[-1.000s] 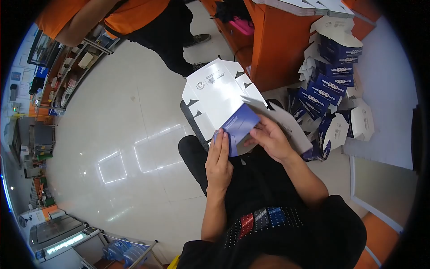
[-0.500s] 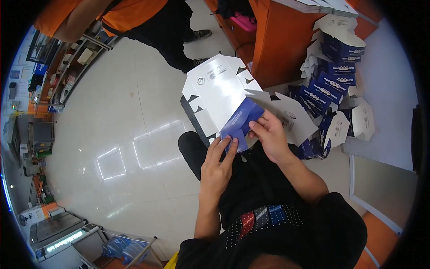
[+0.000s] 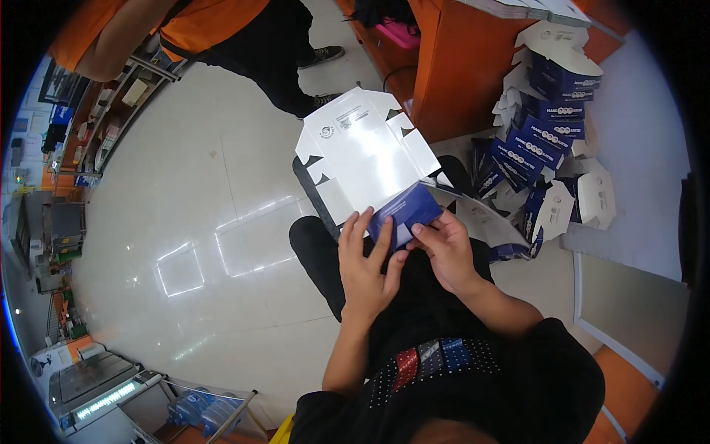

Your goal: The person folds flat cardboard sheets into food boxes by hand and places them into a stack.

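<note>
A part-folded cardboard box [image 3: 404,210], blue outside and white inside, is tilted between my hands above my lap. My left hand [image 3: 370,270] grips its near left side, the fingers on the blue panel and the thumb at the lower edge. On the right side, my right hand [image 3: 446,251] pinches the blue panel with the thumb on top; its other fingers are partly hidden behind. The box's white flap [image 3: 484,220] sticks out to the right. Just beyond lies a flat white box blank [image 3: 362,152] with cut tabs and a printed logo, resting on a dark surface mostly hidden beneath it.
Folded blue and white boxes [image 3: 547,133] are piled at the right, beside an orange cabinet [image 3: 462,70]. Another person [image 3: 244,52] in an orange shirt stands ahead to the left. Shelves [image 3: 111,122] line the far left, and blue water bottles [image 3: 203,407] sit at the lower left.
The box has turned, its white flap swinging down toward my right knee. My left hand has shifted, with its thumb now showing at the lower edge. My right hand keeps its pinch.
</note>
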A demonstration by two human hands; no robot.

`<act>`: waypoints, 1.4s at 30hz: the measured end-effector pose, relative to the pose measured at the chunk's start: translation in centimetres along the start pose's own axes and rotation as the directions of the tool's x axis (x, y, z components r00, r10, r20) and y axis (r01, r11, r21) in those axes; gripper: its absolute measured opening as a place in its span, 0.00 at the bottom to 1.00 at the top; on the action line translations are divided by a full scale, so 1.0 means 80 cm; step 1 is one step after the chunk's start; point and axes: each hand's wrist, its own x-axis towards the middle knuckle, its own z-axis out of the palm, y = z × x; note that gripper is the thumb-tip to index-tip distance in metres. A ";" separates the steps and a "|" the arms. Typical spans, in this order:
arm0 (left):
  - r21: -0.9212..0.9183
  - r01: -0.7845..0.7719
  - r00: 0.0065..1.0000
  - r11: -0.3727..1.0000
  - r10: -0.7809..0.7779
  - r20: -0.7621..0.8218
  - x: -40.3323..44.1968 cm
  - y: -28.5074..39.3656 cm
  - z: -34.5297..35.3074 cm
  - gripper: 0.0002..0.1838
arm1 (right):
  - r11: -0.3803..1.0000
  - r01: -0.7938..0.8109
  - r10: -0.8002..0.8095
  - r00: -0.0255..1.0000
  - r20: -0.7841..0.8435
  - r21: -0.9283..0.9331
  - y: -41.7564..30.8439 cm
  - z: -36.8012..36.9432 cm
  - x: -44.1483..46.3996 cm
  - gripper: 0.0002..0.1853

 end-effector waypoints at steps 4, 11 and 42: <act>-0.297 0.135 0.990 0.945 -0.121 0.066 0.018 -0.016 0.006 0.29 | 0.996 -0.064 0.072 0.988 0.134 -0.062 -0.008 -0.016 0.000 0.06; -0.346 0.171 0.977 0.922 -0.112 0.182 0.009 -0.024 0.044 0.29 | 0.890 -0.021 0.066 0.994 0.084 -0.455 -0.015 -0.050 0.010 0.16; -0.189 0.206 0.978 0.960 -0.200 0.050 -0.003 0.011 0.021 0.27 | 0.142 0.498 -0.463 0.797 0.387 -0.855 -0.040 0.000 -0.016 0.06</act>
